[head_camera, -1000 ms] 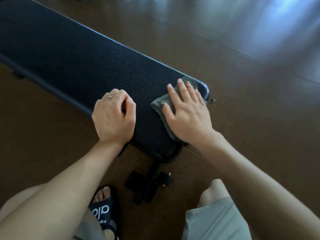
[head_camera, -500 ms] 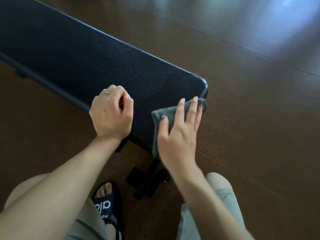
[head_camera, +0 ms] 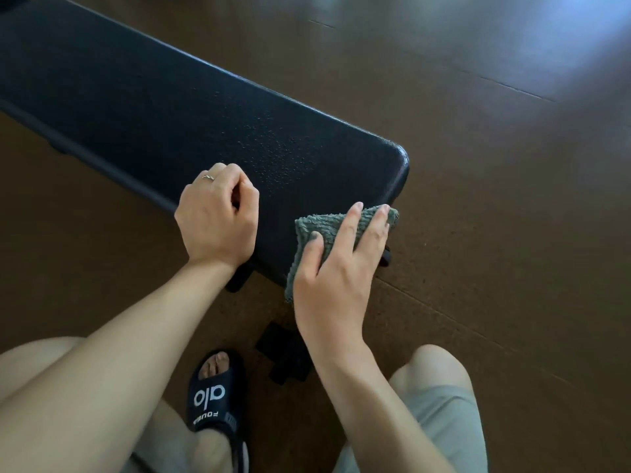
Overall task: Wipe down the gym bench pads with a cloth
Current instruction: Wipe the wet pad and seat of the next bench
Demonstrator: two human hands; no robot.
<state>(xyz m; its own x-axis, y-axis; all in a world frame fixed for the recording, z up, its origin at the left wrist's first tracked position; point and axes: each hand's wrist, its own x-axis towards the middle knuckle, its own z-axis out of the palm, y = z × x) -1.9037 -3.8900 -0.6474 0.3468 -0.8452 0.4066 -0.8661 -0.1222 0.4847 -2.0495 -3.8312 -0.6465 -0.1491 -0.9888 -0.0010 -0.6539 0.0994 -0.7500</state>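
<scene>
**Cloth pressed to the end face of the bench pad**

The floor (head_camera: pixel 478 165) is dark brown with a cork-like speckle, marked by thin seam lines, and a pale wash of light falls across its far right corner. A long black bench pad (head_camera: pixel 153 107) lies across it on a slant, running from the upper left down to a rounded end near the middle of the view. Fine droplets (head_camera: pixel 273 155) bead on the textured top near that end.

The person crouches at the near end of the pad. Their left hand (head_camera: pixel 218 216) rests on the top surface by the near edge, fingers curled into a loose fist and holding nothing; a thin ring (head_camera: pixel 207 177) shows on one finger. Their right hand (head_camera: pixel 338 264) lies flat with fingers stretched and slightly spread, palm pressing a grey-green terry cloth (head_camera: pixel 314 230) against the short end face of the pad. The thumb sits on the cloth's left side, and the fingertips reach to its top edge, just below the pad's rounded corner. The cloth hangs folded, its lower corner dropping past the underside of the pad.

Beneath the pad, parts of the black frame (head_camera: pixel 283 349) stand on the floor between the forearms. Close to it is a foot in a dark slide sandal (head_camera: pixel 213 401) with white lettering. Light grey-green shorts (head_camera: pixel 440 414) cover both knees at the bottom of the view.
</scene>
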